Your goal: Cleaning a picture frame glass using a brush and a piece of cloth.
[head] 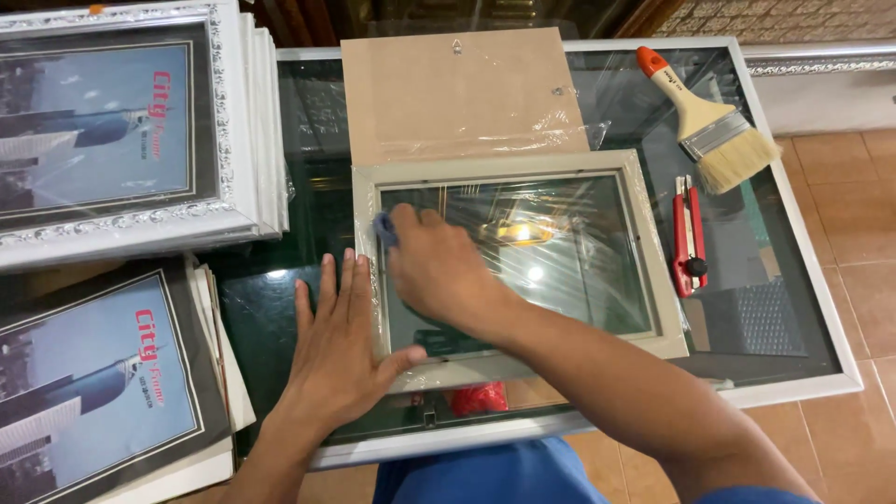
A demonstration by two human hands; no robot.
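Observation:
A pale picture frame (644,224) with a glass pane lies flat on a glass-topped table (803,280), wrapped in clear film. My right hand (439,266) presses a small blue cloth (385,229) onto the pane near the frame's upper left corner. Flat on the table, my left hand (341,341) has its fingers spread and its thumb on the frame's lower left edge.
A brown backing board (457,93) lies just behind the frame. A paintbrush (714,126) with an orange-tipped handle and a red utility knife (689,233) lie to the right. Stacks of framed and matted pictures (103,131) fill the left side. Tiled floor (859,187) lies to the right.

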